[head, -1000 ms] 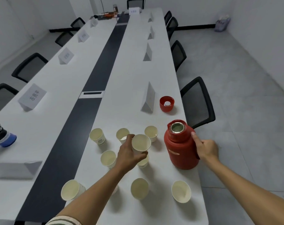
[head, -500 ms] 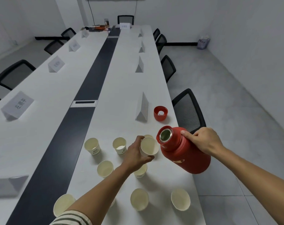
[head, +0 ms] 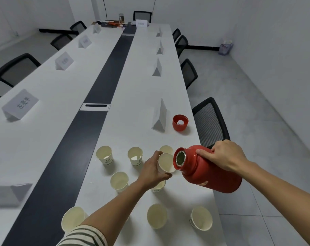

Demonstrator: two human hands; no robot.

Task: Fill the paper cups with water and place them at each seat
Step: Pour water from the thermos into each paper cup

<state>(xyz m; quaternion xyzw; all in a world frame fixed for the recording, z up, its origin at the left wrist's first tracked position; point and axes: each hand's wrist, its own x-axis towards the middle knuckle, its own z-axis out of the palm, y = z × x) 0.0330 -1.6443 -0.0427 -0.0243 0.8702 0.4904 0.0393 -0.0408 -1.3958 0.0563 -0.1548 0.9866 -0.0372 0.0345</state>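
The left grip (head: 152,172) holds a cup (head: 166,162), the right grip (head: 227,155) the tilted flask (head: 211,174); pour slowly, mouth over the rim.

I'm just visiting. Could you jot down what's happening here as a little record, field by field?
Left hand: grips a paper cup, tilted toward the red flask
Right hand: holds the red flask tipped, open mouth at the cup's rim
Pouring: no stream visible
Red lid: on the table beside a name card
Other cups: standing on the table
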